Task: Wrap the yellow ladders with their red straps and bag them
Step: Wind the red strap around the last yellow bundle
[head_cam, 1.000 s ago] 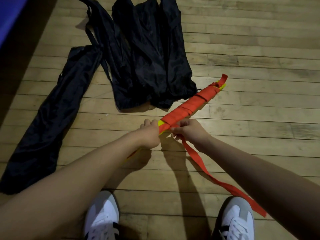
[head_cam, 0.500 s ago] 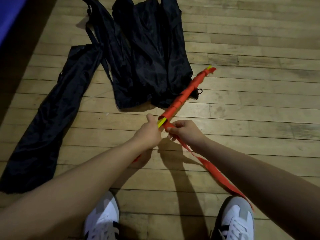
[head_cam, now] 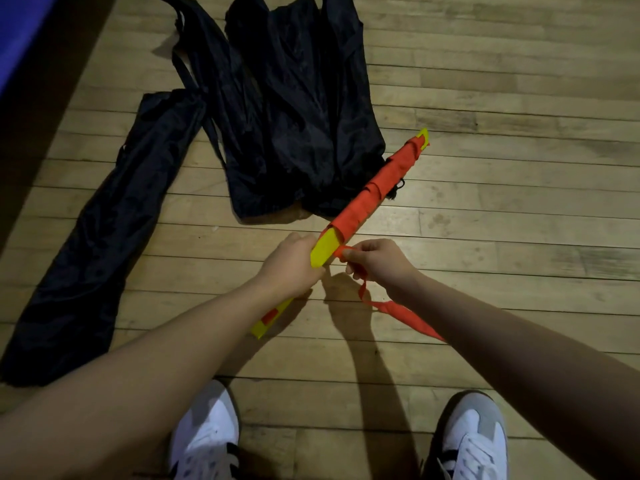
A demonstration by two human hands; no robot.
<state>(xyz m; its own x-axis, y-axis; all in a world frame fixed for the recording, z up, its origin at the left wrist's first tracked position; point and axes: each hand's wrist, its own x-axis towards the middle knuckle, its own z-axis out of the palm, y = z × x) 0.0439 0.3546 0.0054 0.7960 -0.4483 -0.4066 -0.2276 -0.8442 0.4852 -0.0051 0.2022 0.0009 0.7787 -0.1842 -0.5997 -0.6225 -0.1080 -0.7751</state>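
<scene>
A bundle of yellow ladder slats (head_cam: 325, 250) slants from lower left to upper right above the wooden floor. Red strap (head_cam: 375, 192) is wound round its far half. My left hand (head_cam: 290, 265) grips the bundle near its bare yellow middle. My right hand (head_cam: 377, 261) pinches the loose red strap right beside the bundle; the strap's free tail (head_cam: 403, 315) hangs down and runs under my right forearm. The bundle's near end (head_cam: 265, 323) pokes out below my left hand. A heap of black bags (head_cam: 294, 109) lies on the floor behind the bundle.
One long black bag (head_cam: 100, 237) lies stretched out at the left. A blue mat edge (head_cam: 20, 32) shows in the top left corner. My two white shoes (head_cam: 207, 434) stand at the bottom. Wooden floor (head_cam: 519, 220) stretches to the right.
The bundle has turned in my left hand, showing more bare yellow near my grip. My right hand has shifted along the strap, and the hanging tail now loops closer under my right wrist.
</scene>
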